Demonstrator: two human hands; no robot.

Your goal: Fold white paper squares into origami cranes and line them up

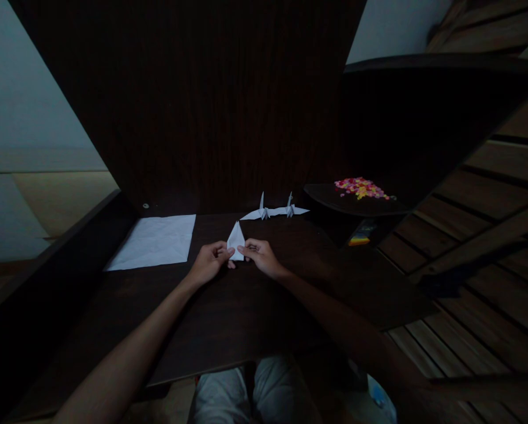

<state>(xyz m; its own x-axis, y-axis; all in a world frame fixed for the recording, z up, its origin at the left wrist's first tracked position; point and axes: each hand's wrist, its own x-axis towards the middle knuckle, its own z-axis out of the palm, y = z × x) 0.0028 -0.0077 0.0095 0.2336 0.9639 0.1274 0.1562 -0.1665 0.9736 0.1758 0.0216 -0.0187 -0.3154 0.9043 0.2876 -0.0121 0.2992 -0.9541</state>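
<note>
Between my two hands is a folded white paper (236, 238), kite-shaped, its narrow point facing away from me. My left hand (211, 259) pinches its lower left side, thumb on top and fingers partly underneath. On the lower right side, my right hand (260, 255) grips the same paper with thumb and fingers. Just beyond, two white paper cranes stand side by side against the back panel, a left crane (264, 213) and a right crane (290, 209). Flat white paper sheets (158, 241) lie to the left of my hands.
The dark wooden desk (202, 330) has a raised left side (52, 259) and a tall back panel (211, 106). A rounded shelf (325, 194) at the right holds a pile of small colourful pieces (361, 187). Below it sits a yellow item (359, 241). Wooden slats (488, 318) are at far right.
</note>
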